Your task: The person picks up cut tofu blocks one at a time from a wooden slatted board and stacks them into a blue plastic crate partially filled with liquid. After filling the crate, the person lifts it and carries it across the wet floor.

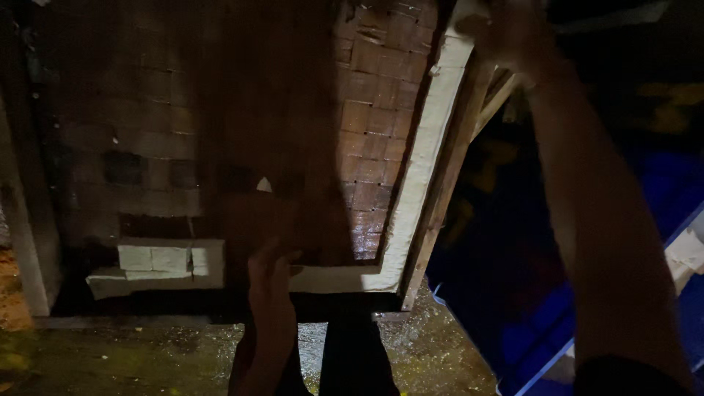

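Brick is filling most of the view: a dim brick wall (374, 110) with a framed opening, which serves here as the landmark. At the far left of the wall a dark upright post (29, 220) is standing, and below it the wet, gritty ground (147, 352) is glinting faintly. Low against the wall, left of its middle, a few pale blocks (161, 260) are sitting in a short row, two courses high as far as the gloom allows; dark gaps above them suggest the infill there is only begun and most of it is left to do.

Toward the middle, the left hand (270, 290) is rising in front of the wall's lower edge, fingers together and pointing up, seemingly pressing or touching a dark sheet (271, 132) that is hanging over the wall's centre. Whether it is gripping the sheet's bottom edge I cannot tell; the light is too poor.

Right of the wall, a pale wooden frame (433, 154) is running down its right side and turning along the bottom. The right hand (506, 33) is reaching high to the frame's top corner and is closing around it, arm stretched out. The frame is thus in the right hand, well above and right of the left hand.

Beyond the frame, farther right, a blue tarpaulin (528, 323) is lying in darkness.
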